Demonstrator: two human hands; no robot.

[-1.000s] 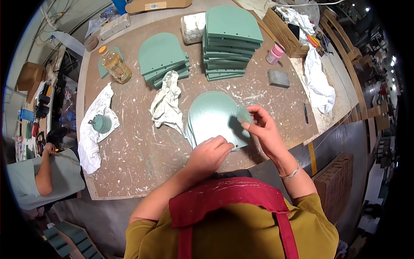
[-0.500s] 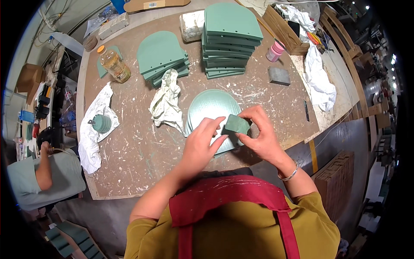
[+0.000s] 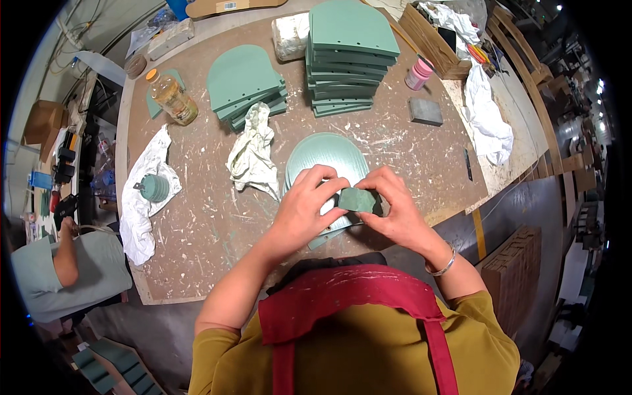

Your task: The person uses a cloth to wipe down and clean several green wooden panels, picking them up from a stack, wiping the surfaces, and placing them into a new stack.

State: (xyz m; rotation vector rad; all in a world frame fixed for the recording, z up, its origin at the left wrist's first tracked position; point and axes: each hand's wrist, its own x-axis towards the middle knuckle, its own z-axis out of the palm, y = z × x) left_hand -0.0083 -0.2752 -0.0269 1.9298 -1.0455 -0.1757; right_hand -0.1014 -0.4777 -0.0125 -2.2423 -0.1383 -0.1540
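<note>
Over a stack of rounded green panels (image 3: pixel 324 146) at the table's front, both hands hold a small green block (image 3: pixel 359 199) that looks like a sanding block. My left hand (image 3: pixel 306 205) pinches its left end between thumb and fingers. The right end sits in the grip of my right hand (image 3: pixel 398 209), thumb below and fingers above. The top panel is pale and shiny, and my hands hide its near part. Just left of the panels lies a crumpled white cloth (image 3: pixel 253 155).
Behind stand a tall stack of green panels (image 3: pixel 352 33) and a shorter one (image 3: pixel 242 76). A bottle with an orange cap (image 3: pixel 174 99), a pink jar (image 3: pixel 419 74), a grey block (image 3: pixel 426 112) and a green container on white cloth (image 3: pixel 155 187) surround the work. A co-worker (image 3: pixel 72 270) is at far left.
My left fingers have come against the block's left end, where they were apart from it before. The block has turned to lie more level, and my right hand has shifted slightly with it.
</note>
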